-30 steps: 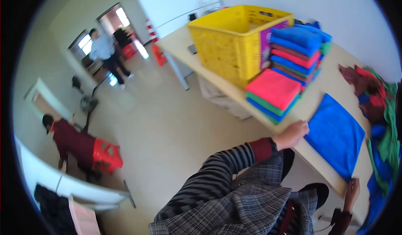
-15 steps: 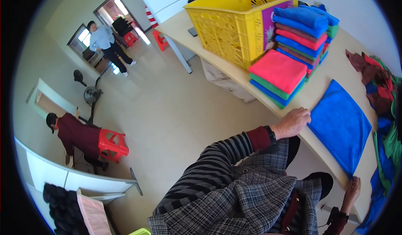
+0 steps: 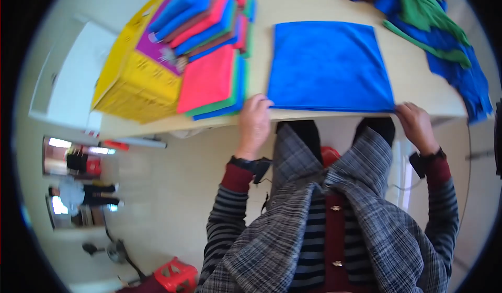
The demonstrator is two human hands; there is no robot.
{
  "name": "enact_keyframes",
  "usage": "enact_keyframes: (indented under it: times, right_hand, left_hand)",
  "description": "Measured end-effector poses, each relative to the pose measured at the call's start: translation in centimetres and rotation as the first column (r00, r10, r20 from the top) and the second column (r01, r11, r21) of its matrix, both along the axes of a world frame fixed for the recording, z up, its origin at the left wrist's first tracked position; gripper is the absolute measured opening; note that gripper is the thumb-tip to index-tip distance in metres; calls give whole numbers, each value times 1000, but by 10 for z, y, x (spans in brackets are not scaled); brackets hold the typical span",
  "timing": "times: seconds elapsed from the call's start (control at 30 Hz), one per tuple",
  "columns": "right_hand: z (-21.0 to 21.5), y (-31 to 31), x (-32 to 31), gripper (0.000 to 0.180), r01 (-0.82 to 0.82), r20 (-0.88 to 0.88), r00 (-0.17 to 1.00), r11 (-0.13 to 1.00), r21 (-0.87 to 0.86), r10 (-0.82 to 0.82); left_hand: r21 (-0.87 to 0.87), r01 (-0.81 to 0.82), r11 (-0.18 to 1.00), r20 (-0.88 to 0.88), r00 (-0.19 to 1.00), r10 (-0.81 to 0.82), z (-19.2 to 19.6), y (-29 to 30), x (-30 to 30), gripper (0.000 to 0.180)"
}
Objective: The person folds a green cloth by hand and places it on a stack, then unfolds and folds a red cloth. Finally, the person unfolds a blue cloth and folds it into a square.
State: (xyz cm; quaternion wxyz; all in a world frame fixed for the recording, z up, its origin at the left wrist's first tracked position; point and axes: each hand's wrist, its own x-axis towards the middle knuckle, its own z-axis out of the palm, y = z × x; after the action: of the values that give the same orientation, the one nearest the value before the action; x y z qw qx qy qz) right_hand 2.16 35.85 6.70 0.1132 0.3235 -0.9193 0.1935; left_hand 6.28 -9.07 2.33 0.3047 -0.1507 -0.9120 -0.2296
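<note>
A blue cloth (image 3: 329,65) lies flat in a near-square on the pale table, its near edge along the table's front. My left hand (image 3: 255,116) pinches its near left corner. At the near right corner, my right hand (image 3: 415,123) has its fingers closed on the same cloth. Just left of the cloth rises a short stack of folded cloths (image 3: 208,78), red on top with green and blue under it. Behind that stands a taller pile of folded cloths (image 3: 201,18) in blue, red, brown and green.
A yellow plastic crate (image 3: 130,84) stands on the table (image 3: 261,5) at the left. Loose crumpled cloths (image 3: 434,26) heap at the right, some hanging over the edge. On the floor side are a red stool (image 3: 176,273) and a person (image 3: 81,193) standing farther off.
My view has swung round to face the table squarely, so the cloth now appears upright before me. Both hands stay at its near corners.
</note>
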Motion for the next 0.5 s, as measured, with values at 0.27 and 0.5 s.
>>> enact_keyframes:
  times: [0.27, 0.5]
  right_hand:
    - [-2, 3, -4, 9, -33, 52, 998, 999, 25, 32]
    - [28, -18, -38, 21, -35, 220, 975, 999, -4, 35]
  left_hand:
    - [-46, -7, 999, 93, 996, 11, -6, 5, 12, 16]
    - [-161, 57, 985, 72, 996, -46, 34, 48, 1, 27]
